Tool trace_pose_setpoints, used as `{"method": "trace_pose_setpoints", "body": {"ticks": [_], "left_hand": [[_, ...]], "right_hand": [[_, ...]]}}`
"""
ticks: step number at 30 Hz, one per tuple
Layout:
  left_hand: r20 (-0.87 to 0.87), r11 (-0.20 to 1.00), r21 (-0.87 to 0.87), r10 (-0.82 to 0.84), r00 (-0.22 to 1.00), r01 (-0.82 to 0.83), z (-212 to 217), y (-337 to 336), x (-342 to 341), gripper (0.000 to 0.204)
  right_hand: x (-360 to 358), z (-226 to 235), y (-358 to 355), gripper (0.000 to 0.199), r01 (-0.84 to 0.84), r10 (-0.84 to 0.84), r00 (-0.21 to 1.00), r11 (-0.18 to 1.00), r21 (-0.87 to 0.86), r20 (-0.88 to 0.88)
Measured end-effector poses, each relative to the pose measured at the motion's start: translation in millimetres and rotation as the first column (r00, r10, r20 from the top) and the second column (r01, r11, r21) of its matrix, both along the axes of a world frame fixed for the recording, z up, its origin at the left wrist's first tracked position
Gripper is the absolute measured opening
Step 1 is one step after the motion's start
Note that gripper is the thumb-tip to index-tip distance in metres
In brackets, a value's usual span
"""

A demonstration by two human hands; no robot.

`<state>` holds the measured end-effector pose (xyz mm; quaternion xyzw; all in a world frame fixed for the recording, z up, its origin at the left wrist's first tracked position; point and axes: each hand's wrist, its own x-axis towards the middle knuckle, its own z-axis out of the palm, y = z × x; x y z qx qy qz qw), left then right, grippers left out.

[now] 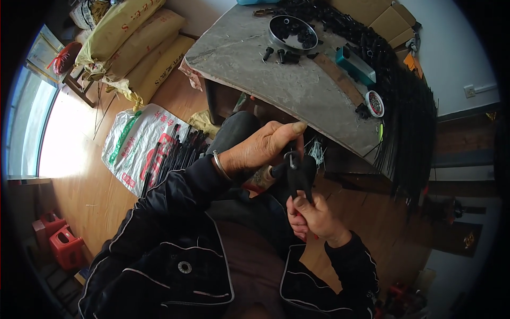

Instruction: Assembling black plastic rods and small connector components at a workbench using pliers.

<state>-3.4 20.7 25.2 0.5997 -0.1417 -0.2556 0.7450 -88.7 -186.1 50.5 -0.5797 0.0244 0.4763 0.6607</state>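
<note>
My left hand (pixel 268 144) is closed, its thumb pressed on a small black piece (pixel 291 146) near the table's front edge. A bright metal bit (pixel 291 160) shows just below that piece. Lower and to the right, my right hand (pixel 317 215) is wrapped around the lower end of a dark hand tool, maybe pliers. A touch of red shows under its fingers. The tool's upper end blends into the dark trouser leg, so its exact shape is hard to make out. Both hands are in front of my lap, one above the other.
On the grey table (pixel 239 53) are a metal bowl (pixel 293 47) of black parts, loose black fittings (pixel 287 56), a teal box (pixel 355 66), a small dish (pixel 375 103) and a heap of black strips (pixel 404 122). Black rods (pixel 172 154) lie on a white sack (pixel 127 159). Filled sacks (pixel 141 50) stand far left.
</note>
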Motion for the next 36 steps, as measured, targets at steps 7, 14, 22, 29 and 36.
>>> {"method": "trace_pose_setpoints", "body": {"ticks": [7,14,22,29,36], "left_hand": [[0.084,0.970,-0.040,0.244,0.966,-0.242,-19.5,-4.1,17.1,0.056],[0.013,0.977,-0.055,0.208,0.978,-0.207,-9.9,-15.2,18.4,0.058],[-0.076,0.971,-0.108,0.204,0.976,-0.211,-13.3,-11.7,29.7,0.058],[-0.058,0.969,-0.129,0.206,0.977,-0.212,-22.1,-16.9,38.6,0.057],[-0.087,0.967,-0.151,0.195,0.977,-0.206,-18.5,-21.1,30.6,0.059]], "right_hand": [[32.2,-13.6,-10.2,0.019,0.274,-0.026,0.715,0.930,-0.246,0.699],[182.9,12.7,-99.4,0.031,0.798,0.423,0.419,0.250,-0.549,0.803],[277.9,-5.9,-158.0,0.034,0.716,0.361,0.628,0.077,-0.694,0.689],[290.8,-11.5,-154.7,0.036,0.685,0.394,0.653,0.057,-0.726,0.647],[285.0,-11.1,-160.7,0.038,0.787,0.400,0.566,-0.003,-0.616,0.721]]}}
